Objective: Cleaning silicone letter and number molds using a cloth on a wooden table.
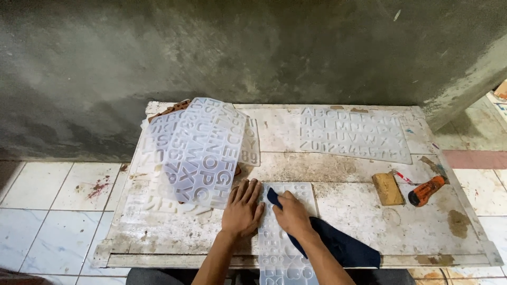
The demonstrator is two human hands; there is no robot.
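A clear silicone letter mould [280, 248] lies lengthwise on the white stained board [369, 221], reaching past its near edge. My left hand [243, 208] lies flat, fingers together, on the board against the mould's left edge. My right hand [292, 214] presses a dark blue cloth [338, 245] onto the mould; the cloth trails to the right toward the board's front edge.
A pile of several translucent letter moulds [203, 150] sits at the board's left. Another flat mould [354, 134] lies at the back right. A tan block [387, 188] and an orange tool [426, 190] rest at the right. A grey wall stands behind; white floor tiles surround.
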